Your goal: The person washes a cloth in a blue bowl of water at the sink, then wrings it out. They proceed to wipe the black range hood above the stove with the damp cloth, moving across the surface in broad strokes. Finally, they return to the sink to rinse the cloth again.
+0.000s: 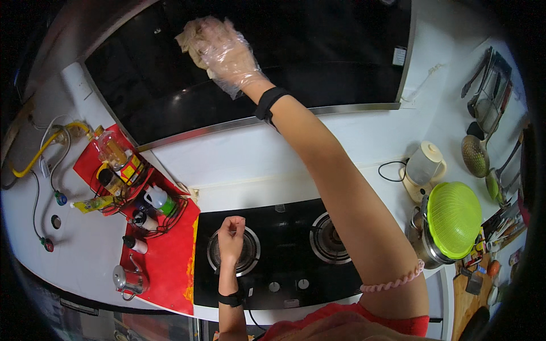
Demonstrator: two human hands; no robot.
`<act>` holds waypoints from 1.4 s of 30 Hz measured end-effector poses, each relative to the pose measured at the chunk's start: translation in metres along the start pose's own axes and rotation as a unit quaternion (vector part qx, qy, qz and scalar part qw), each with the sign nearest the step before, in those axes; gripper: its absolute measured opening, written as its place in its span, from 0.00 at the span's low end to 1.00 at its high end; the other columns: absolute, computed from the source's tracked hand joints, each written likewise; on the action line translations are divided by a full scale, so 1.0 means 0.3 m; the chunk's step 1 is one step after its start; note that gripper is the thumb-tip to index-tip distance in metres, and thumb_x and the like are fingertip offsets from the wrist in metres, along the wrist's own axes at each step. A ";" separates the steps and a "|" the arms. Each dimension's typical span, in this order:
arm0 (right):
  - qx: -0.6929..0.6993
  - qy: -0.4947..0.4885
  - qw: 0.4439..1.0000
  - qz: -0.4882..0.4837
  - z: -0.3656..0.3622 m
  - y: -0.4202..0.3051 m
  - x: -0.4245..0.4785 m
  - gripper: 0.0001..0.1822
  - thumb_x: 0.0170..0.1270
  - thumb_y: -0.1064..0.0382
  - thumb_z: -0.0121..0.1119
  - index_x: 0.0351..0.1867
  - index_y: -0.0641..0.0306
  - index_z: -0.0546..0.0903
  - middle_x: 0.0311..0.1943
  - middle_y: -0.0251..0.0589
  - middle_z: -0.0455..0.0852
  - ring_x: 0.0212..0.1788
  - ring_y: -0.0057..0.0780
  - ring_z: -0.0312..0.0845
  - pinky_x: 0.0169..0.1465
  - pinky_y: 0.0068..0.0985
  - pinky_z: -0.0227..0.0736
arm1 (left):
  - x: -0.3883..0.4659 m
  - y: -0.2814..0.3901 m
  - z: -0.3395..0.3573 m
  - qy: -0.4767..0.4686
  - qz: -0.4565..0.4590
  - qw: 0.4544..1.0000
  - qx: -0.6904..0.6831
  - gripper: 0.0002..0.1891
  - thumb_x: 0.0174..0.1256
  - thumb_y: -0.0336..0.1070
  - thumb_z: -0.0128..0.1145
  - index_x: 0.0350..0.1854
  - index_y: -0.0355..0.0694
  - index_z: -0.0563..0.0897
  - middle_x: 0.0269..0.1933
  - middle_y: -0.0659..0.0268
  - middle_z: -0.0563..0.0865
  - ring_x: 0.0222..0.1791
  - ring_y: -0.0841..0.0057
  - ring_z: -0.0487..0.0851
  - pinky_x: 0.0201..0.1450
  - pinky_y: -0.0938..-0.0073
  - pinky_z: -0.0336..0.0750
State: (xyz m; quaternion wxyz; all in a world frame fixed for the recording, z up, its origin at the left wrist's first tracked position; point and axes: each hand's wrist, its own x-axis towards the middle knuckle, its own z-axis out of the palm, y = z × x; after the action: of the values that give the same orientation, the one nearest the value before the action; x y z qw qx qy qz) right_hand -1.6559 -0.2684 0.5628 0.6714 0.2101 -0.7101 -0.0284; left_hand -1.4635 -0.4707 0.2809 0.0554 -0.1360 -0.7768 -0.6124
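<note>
My right hand (232,53), in a clear plastic glove, presses a crumpled beige cloth (193,39) against the glossy black front panel (328,47) of a range hood. The cloth lies on the panel's left half, partly covered by my fingers. Lower down, my left hand (231,241) is bare, its fingers curled in, and nothing shows in its grasp. It hovers over the left burner (252,253) of a black glass gas cooktop (279,255). My right forearm hides part of the right burner (325,238).
On the left, a red mat (170,264) bears a rack of bottles (123,166) and a metal pot (130,279). A kettle (424,164) and a lime-green basket (454,219) on a steel pot stand at right. Utensils including a skimmer (474,155) hang on the right wall.
</note>
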 end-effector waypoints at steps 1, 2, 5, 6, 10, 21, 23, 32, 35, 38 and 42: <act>0.008 -0.010 1.000 0.014 -0.044 0.034 -0.016 0.20 0.46 0.63 0.58 0.45 0.55 0.77 0.58 0.47 0.67 0.64 0.41 0.56 0.68 0.41 0.44 | 0.003 0.012 0.031 -0.005 -0.002 1.000 -0.007 0.05 0.61 0.31 0.54 0.33 0.34 0.77 0.27 0.69 0.79 0.28 0.86 0.74 0.34 0.86 0.68; -0.070 0.007 0.998 -0.001 -0.077 0.086 -0.046 0.18 0.51 0.59 0.57 0.46 0.53 0.76 0.61 0.46 0.63 0.64 0.41 0.55 0.67 0.43 0.43 | 0.005 0.021 0.062 -0.010 -0.004 1.000 -0.014 0.05 0.61 0.31 0.54 0.33 0.34 0.77 0.27 0.69 0.79 0.28 0.86 0.74 0.34 0.86 0.68; -0.145 0.020 0.989 0.001 -0.242 0.187 -0.087 0.22 0.54 0.57 0.50 0.53 0.58 0.71 0.58 0.48 0.65 0.60 0.43 0.59 0.63 0.45 0.50 | -0.006 0.005 0.148 -0.022 -0.017 0.999 -0.024 0.05 0.61 0.31 0.54 0.32 0.34 0.77 0.27 0.70 0.79 0.28 0.86 0.74 0.34 0.85 0.68; -0.150 0.035 0.988 0.004 -0.336 0.211 -0.064 0.24 0.54 0.58 0.49 0.54 0.60 0.70 0.57 0.48 0.67 0.59 0.44 0.60 0.60 0.44 0.54 | -0.007 0.009 0.184 -0.027 -0.022 0.999 -0.034 0.05 0.61 0.31 0.54 0.32 0.34 0.77 0.27 0.70 0.79 0.28 0.86 0.74 0.34 0.85 0.68; -0.326 0.002 0.945 -0.013 -0.587 0.425 -0.066 0.27 0.52 0.57 0.47 0.56 0.62 0.68 0.55 0.48 0.68 0.57 0.46 0.61 0.56 0.45 0.60 | 0.022 0.062 0.343 -0.069 -0.012 0.996 -0.048 0.05 0.60 0.30 0.54 0.33 0.34 0.77 0.27 0.70 0.79 0.28 0.86 0.74 0.35 0.84 0.68; -0.292 0.060 0.946 0.124 -0.723 1.004 -0.337 0.24 0.60 0.49 0.47 0.55 0.57 0.70 0.62 0.50 0.61 0.65 0.44 0.54 0.66 0.47 0.42 | 0.001 0.059 0.347 -0.057 0.007 0.998 -0.033 0.04 0.60 0.29 0.55 0.32 0.33 0.77 0.27 0.70 0.79 0.27 0.86 0.74 0.33 0.84 0.68; -0.359 0.076 0.912 0.181 -0.748 1.048 -0.344 0.27 0.61 0.50 0.45 0.60 0.59 0.66 0.62 0.53 0.61 0.64 0.49 0.53 0.66 0.46 0.42 | 0.007 0.049 0.327 -0.057 -0.002 0.997 -0.049 0.04 0.59 0.29 0.56 0.32 0.34 0.77 0.27 0.70 0.79 0.27 0.86 0.74 0.32 0.84 0.68; -0.376 -0.043 0.864 0.333 -0.527 0.812 -0.148 0.34 0.53 0.52 0.51 0.59 0.72 0.64 0.59 0.60 0.63 0.63 0.50 0.55 0.66 0.44 0.42 | -0.004 -0.046 0.115 -0.013 -0.007 1.000 -0.010 0.04 0.58 0.30 0.56 0.32 0.35 0.78 0.26 0.69 0.80 0.27 0.85 0.75 0.31 0.82 0.69; -0.340 0.207 0.913 0.088 -0.402 0.653 -0.008 0.36 0.50 0.54 0.56 0.61 0.67 0.61 0.61 0.54 0.62 0.66 0.44 0.50 0.67 0.43 0.40 | 0.013 -0.087 0.062 -0.008 0.012 1.000 -0.028 0.04 0.57 0.29 0.57 0.32 0.35 0.78 0.25 0.69 0.80 0.26 0.85 0.75 0.31 0.83 0.69; -0.533 0.031 0.830 0.163 -0.292 0.331 0.185 0.26 0.57 0.57 0.43 0.58 0.65 0.66 0.59 0.51 0.65 0.62 0.52 0.54 0.63 0.45 0.48 | 0.007 -0.085 -0.004 0.012 0.000 0.999 -0.034 0.04 0.57 0.29 0.57 0.32 0.34 0.78 0.26 0.67 0.81 0.26 0.84 0.75 0.32 0.82 0.70; 0.040 -0.009 0.969 0.244 -0.197 0.035 0.326 0.23 0.60 0.62 0.40 0.58 0.61 0.65 0.58 0.46 0.66 0.61 0.42 0.57 0.63 0.36 0.50 | -0.004 -0.135 -0.064 0.032 0.014 0.999 -0.036 0.04 0.57 0.29 0.56 0.32 0.34 0.78 0.26 0.67 0.81 0.27 0.83 0.76 0.34 0.82 0.70</act>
State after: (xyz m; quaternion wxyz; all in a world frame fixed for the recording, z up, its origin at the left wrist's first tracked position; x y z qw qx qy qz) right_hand -1.6026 -0.2776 0.6639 0.6430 0.0571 -0.7462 0.1630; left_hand -1.4753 -0.4981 0.2473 0.0841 -0.1287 -0.7502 -0.6431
